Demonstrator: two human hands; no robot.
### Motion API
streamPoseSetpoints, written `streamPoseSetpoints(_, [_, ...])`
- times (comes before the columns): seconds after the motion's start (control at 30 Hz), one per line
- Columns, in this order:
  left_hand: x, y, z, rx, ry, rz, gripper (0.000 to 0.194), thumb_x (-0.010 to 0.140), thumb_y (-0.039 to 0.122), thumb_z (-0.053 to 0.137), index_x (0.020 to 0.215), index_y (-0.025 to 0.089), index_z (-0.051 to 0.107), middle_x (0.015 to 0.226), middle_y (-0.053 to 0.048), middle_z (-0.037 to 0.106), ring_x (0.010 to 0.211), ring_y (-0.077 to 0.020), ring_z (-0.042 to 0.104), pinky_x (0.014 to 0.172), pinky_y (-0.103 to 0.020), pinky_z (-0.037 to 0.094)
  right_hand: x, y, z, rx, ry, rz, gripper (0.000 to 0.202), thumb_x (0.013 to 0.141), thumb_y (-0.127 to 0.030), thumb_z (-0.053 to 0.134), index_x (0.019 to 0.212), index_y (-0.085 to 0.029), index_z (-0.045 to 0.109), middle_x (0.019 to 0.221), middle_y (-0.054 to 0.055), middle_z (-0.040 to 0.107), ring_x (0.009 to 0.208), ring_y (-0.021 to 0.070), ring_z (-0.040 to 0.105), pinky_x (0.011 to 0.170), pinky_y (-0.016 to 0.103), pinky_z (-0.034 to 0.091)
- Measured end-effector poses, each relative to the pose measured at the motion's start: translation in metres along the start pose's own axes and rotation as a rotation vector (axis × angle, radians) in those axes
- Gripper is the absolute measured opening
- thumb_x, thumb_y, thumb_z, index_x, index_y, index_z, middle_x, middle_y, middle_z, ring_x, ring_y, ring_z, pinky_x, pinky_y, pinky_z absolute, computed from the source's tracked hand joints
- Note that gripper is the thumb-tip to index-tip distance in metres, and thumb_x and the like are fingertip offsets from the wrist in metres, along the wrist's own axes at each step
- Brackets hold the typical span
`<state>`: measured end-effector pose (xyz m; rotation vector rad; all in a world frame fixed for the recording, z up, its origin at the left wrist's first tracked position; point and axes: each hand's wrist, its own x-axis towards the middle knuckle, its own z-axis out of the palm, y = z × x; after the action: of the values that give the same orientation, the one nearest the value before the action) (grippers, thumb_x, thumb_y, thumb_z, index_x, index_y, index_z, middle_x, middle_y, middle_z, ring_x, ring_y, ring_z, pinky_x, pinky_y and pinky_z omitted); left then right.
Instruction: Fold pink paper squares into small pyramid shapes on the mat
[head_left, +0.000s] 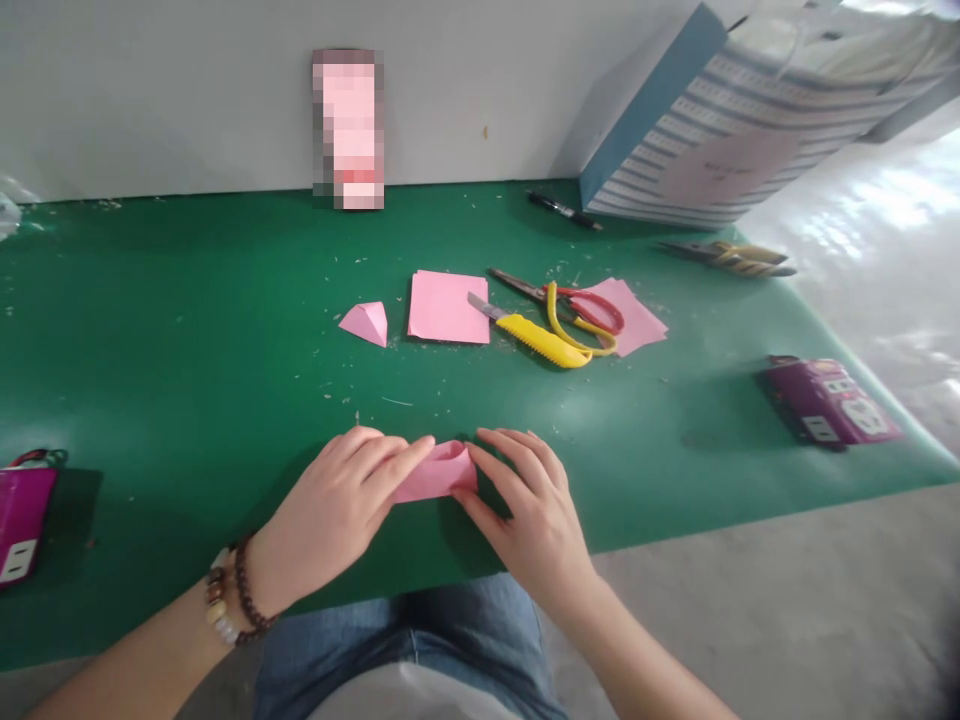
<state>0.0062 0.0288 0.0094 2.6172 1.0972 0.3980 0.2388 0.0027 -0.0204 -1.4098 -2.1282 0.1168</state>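
While the left hand (pixel 341 495) grips one end of a folded strip-like piece of pink paper (pixel 431 482), the right hand (pixel 529 490) pinches its other end between thumb and fingers, the folded piece standing partly open along its top. It is held on the near side of a neat square stack of pink paper (pixel 446 308), above a glossy green tabletop (pixel 210 350).

Just left of the stack sits a small, pointed, folded pink paper piece (pixel 366 322). A yellow-handled utility knife (pixel 544 342) lies to the stack's right, its blade tip over the paper. Scissors with one red and one yellow handle (pixel 553 305) lie there too, overlapping the knife and some fanned pink sheets (pixel 634 318).

Beyond the stack to the right are a black pen (pixel 562 210), yellow-handled pliers (pixel 724 256) and a striped blue-and-white paper bag (pixel 690 130). Well apart from the stack, a purple box with white markings (pixel 832 402) rests to the right and a magenta box (pixel 26 520) to the near left.
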Motion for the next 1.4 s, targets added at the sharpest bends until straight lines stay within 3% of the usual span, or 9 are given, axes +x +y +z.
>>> streamPoseSetpoints(0.17, [0.004, 0.004, 0.003, -0.022, 0.102, -0.035, 0.021, 0.09, 0.006, 0.051, 0.102, 0.018, 0.064, 0.115, -0.007, 0.062, 0.105, -0.0221, 0.053, 0.095, -0.043, 0.049, -0.012, -0.002, -0.004, -0.027, 0.037, -0.038, 0.039, 0.089, -0.021, 0.063, 0.128, -0.02, 0.058, 0.125, 0.014, 0.063, 0.112, 0.0286, 0.059, 0.096, 0.051, 0.051])
streamPoseSetpoints(0.3, [0.013, 0.003, -0.005, -0.002, 0.165, 0.014, 0.02, 0.089, 0.004, 0.053, 0.078, 0.017, 0.064, 0.115, -0.008, 0.061, 0.105, -0.0227, 0.053, 0.091, -0.041, 0.05, -0.016, -0.001, -0.006, -0.006, 0.021, -0.085, 0.039, 0.088, -0.025, 0.065, 0.126, -0.018, 0.058, 0.132, 0.017, 0.058, 0.121, 0.0316, 0.054, 0.093, 0.05, 0.053])
streamPoseSetpoints(0.47, [0.018, -0.003, -0.018, 0.175, 0.22, 0.214, 0.02, 0.091, 0.007, 0.051, 0.081, 0.015, 0.065, 0.107, -0.008, 0.065, 0.101, -0.0216, 0.057, 0.084, -0.036, 0.052, -0.005, 0.002, -0.012, -0.007, 0.038, -0.214, 0.009, 0.088, -0.018, 0.064, 0.095, -0.021, 0.068, 0.127, 0.011, 0.061, 0.127, 0.0307, 0.05, 0.099, 0.05, 0.05])
streamPoseSetpoints(0.57, [0.014, -0.008, -0.016, 0.306, 0.269, 0.35, 0.02, 0.091, 0.004, 0.05, 0.082, 0.013, 0.066, 0.104, -0.009, 0.069, 0.101, -0.022, 0.06, 0.079, -0.034, 0.053, 0.005, 0.002, -0.012, -0.029, 0.083, -0.303, 0.014, 0.088, -0.012, 0.061, 0.091, -0.023, 0.069, 0.113, 0.006, 0.068, 0.117, 0.0239, 0.055, 0.098, 0.043, 0.05])
streamPoseSetpoints(0.7, [0.001, -0.01, -0.002, 0.321, 0.25, 0.304, 0.023, 0.092, 0.004, 0.048, 0.083, 0.011, 0.067, 0.097, -0.009, 0.072, 0.097, -0.0213, 0.065, 0.078, -0.032, 0.054, 0.01, 0.001, -0.007, -0.03, -0.042, -0.329, 0.017, 0.089, -0.014, 0.057, 0.097, -0.022, 0.07, 0.108, 0.004, 0.071, 0.11, 0.0224, 0.056, 0.1, 0.04, 0.047])
streamPoseSetpoints(0.87, [-0.012, -0.008, 0.01, 0.258, 0.204, 0.21, 0.022, 0.091, 0.006, 0.049, 0.095, 0.013, 0.069, 0.1, -0.009, 0.072, 0.1, -0.0214, 0.066, 0.084, -0.033, 0.055, 0.002, -0.001, -0.008, -0.043, -0.168, -0.188, 0.024, 0.085, -0.017, 0.057, 0.104, -0.026, 0.069, 0.125, 0.003, 0.066, 0.13, 0.0311, 0.045, 0.114, 0.06, 0.024])
streamPoseSetpoints(0.97, [-0.013, -0.005, 0.013, 0.258, 0.192, 0.193, 0.022, 0.09, 0.006, 0.05, 0.097, 0.012, 0.07, 0.102, -0.011, 0.072, 0.101, -0.0235, 0.066, 0.084, -0.035, 0.056, -0.003, -0.003, -0.009, -0.023, -0.156, -0.211, 0.019, 0.085, -0.021, 0.062, 0.102, -0.027, 0.069, 0.125, 0.002, 0.066, 0.134, 0.0316, 0.042, 0.116, 0.062, 0.017])
streamPoseSetpoints(1.2, [-0.014, -0.004, 0.019, 0.202, 0.201, 0.252, 0.02, 0.091, 0.007, 0.051, 0.1, 0.008, 0.069, 0.112, -0.014, 0.071, 0.111, -0.0245, 0.064, 0.094, -0.037, 0.056, 0.004, 0.005, -0.008, 0.001, -0.097, -0.223, 0.021, 0.089, -0.014, 0.06, 0.095, -0.03, 0.072, 0.101, -0.002, 0.073, 0.115, 0.0219, 0.055, 0.115, 0.051, 0.03])
streamPoseSetpoints(1.4, [-0.016, -0.009, 0.02, 0.134, 0.147, 0.253, 0.027, 0.093, 0.007, 0.046, 0.109, 0.009, 0.067, 0.117, -0.013, 0.069, 0.115, -0.0245, 0.062, 0.098, -0.038, 0.055, 0.02, 0.015, -0.013, 0.046, -0.144, -0.392, 0.014, 0.093, -0.02, 0.06, 0.095, -0.026, 0.072, 0.096, -0.002, 0.075, 0.099, 0.0183, 0.059, 0.099, 0.038, 0.045])
